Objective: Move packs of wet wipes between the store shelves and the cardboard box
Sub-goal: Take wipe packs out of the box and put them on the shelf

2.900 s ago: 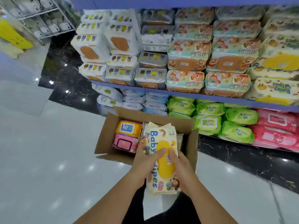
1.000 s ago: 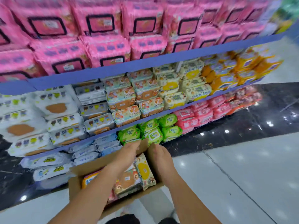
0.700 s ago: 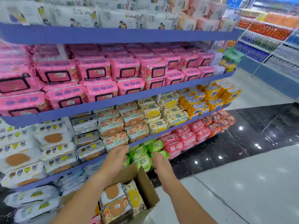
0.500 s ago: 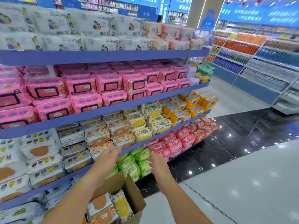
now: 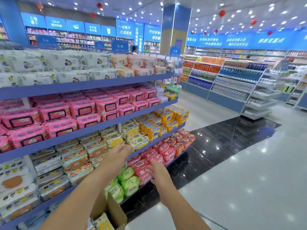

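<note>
Both hands are hovering empty in front of the shelving. The left hand (image 5: 118,157) is hanging before the cream-and-yellow Baby Wipes packs (image 5: 138,143), its fingers (image 5: 127,148) loosely extended and holding nothing. The right hand (image 5: 158,174) is spreading its fingers (image 5: 150,168) wide beside the pink-red packs (image 5: 154,156) on the bottom shelf, also holding nothing. The cardboard box (image 5: 116,211) is sitting on the floor under the left forearm. It is mostly cut off by the frame edge, with one yellow-lidded pack (image 5: 103,222) showing inside.

The main risk seems to be the stacking. The packs are lying two and three deep on the middle shelf (image 5: 54,200), so pulling one from under another would likely drag its neighbours over the shelf lip. The wrappers are glossy film, so a one-handed pinch at a corner could slip; a flat grip across both faces looks safer. With the gaze lifted towards the aisle, the box is barely in sight, so a pack lowered without looking may catch the upright flap or miss the opening. The varieties are also sitting close together, so taking the wrong one is easy.

The packs are soft, pillow-like rectangles of shiny printed plastic, many with a rigid flip lid on top, and they would dent under pressure. The green packs (image 5: 131,185) are looking puffier and more rounded. The box is plain matte corrugated board with stiff flaps. The floor (image 5: 232,188) is polished and reflecting the ceiling lights.
</note>
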